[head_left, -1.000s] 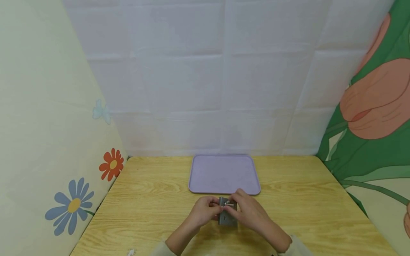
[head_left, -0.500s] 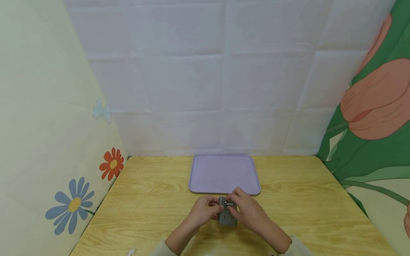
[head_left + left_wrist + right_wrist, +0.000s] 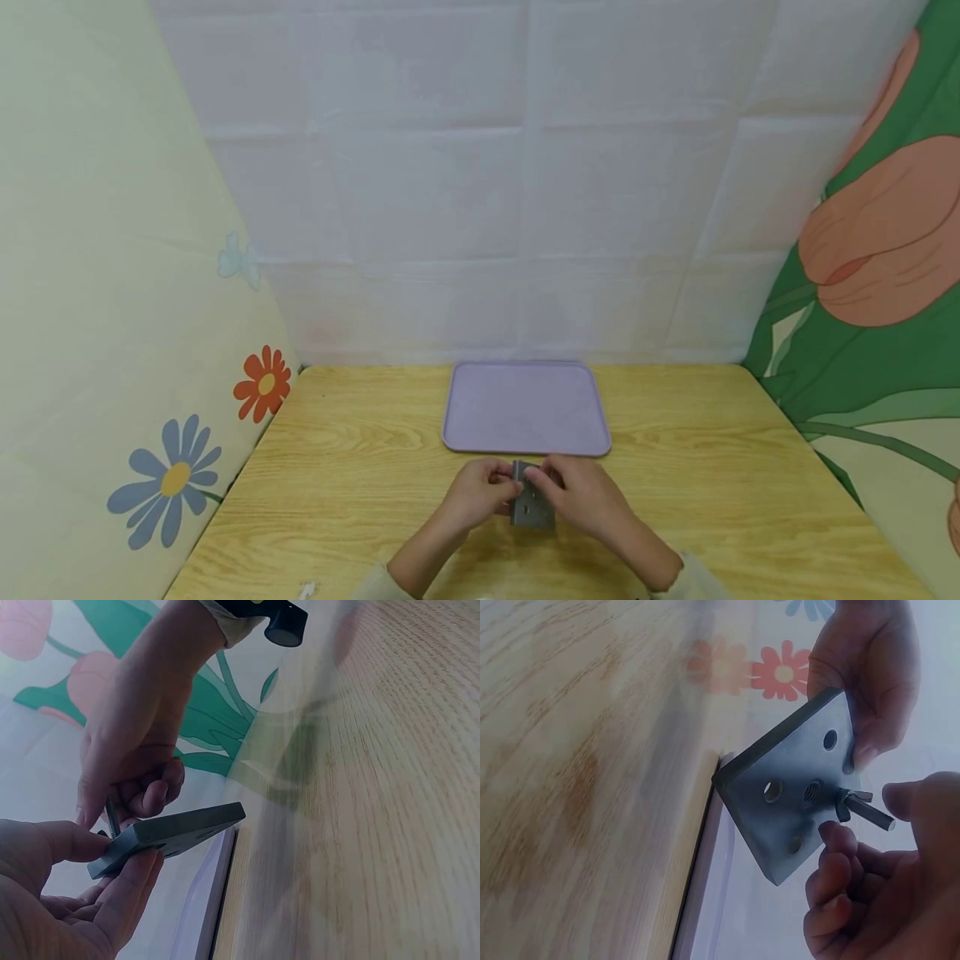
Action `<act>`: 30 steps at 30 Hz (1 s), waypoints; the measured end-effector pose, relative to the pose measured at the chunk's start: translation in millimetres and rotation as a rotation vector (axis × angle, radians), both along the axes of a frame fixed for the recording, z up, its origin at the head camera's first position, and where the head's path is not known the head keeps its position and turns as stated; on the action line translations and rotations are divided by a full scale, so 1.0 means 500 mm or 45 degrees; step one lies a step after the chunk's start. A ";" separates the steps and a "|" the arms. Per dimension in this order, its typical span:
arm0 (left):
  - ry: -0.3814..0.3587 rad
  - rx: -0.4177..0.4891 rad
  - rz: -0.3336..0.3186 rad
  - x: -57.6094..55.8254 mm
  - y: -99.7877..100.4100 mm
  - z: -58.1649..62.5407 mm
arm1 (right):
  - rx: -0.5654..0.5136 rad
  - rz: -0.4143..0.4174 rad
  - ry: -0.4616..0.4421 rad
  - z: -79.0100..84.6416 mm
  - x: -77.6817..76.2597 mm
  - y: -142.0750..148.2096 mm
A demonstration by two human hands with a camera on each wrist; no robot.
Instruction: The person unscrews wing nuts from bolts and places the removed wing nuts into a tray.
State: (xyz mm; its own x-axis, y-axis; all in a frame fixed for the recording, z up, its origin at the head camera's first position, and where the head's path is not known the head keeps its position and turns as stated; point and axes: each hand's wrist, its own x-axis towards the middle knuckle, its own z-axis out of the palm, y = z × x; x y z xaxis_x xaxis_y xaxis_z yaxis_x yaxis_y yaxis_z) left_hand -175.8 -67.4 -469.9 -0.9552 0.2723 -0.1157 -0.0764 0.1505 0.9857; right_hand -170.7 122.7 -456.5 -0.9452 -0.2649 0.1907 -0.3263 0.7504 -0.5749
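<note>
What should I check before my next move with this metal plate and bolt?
1. Left hand gripping the metal plate: ok.
2. Bolt sticking out from the face of the metal plate: ok.
3. Wing nut on the bolt: ok.
4. Right hand pinching the wing nut: not ok, the thumb stands apart from it.
5. Wing nut tight: cannot tell.

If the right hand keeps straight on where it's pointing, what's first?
Probably the bolt jutting from the metal plate, close ahead of the right hand; exact depth is unclear.
</note>
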 end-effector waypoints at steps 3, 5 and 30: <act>0.005 0.003 -0.004 0.000 0.000 0.001 | 0.005 0.021 0.017 -0.001 0.002 -0.002; 0.006 0.006 -0.007 0.001 0.000 0.001 | 0.012 0.021 0.027 -0.001 0.003 -0.004; 0.002 -0.016 -0.009 0.004 -0.001 0.003 | 0.122 0.089 0.077 0.002 0.004 0.000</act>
